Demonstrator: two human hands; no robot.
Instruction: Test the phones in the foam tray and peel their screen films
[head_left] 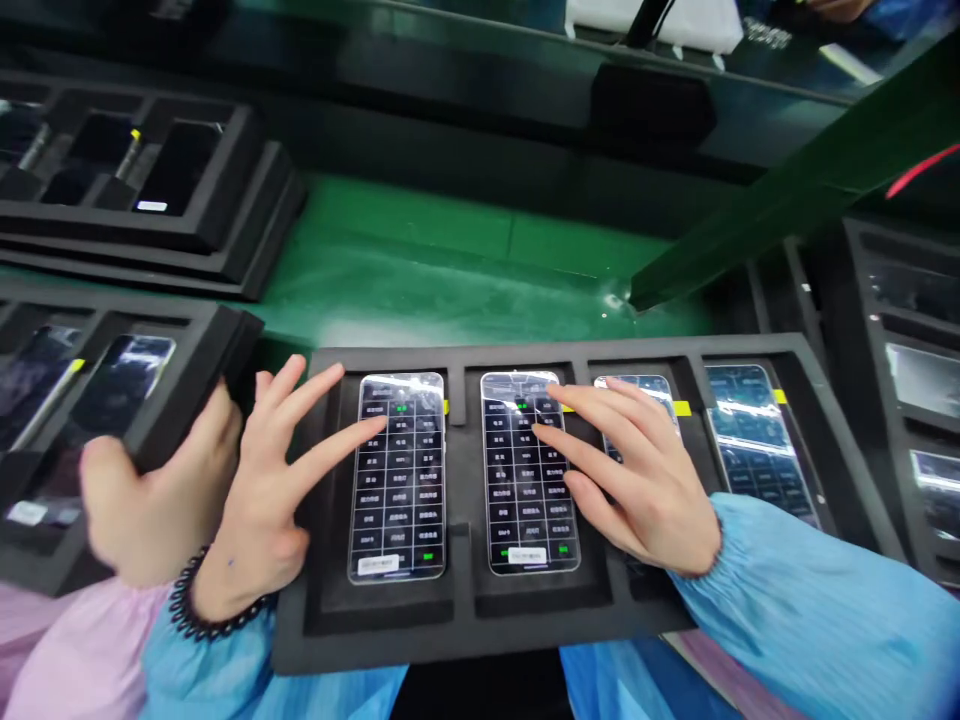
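Observation:
A black foam tray [390,640] lies in front of me with phones in its compartments. My left hand [262,490], in a blue sleeve with a beaded bracelet, has its fingers spread; the index fingertip is at the upper part of the leftmost phone [399,490]. That phone's screen shows a grid of menu cells, a few green. My right hand [637,460] stretches its fingers over the second phone [529,500], with fingertips at its upper right part. This screen carries a similar grid. Neither hand grips anything. A third phone [652,388] is partly hidden behind my right hand.
A darker phone [757,430] sits in the right compartment. At left, another person's hand [165,480] in a pink sleeve rests by another foam tray [195,335]. Stacked trays [247,200] stand behind it, more trays [862,300] at right. A green beam [750,215] slants across the green bench [420,270].

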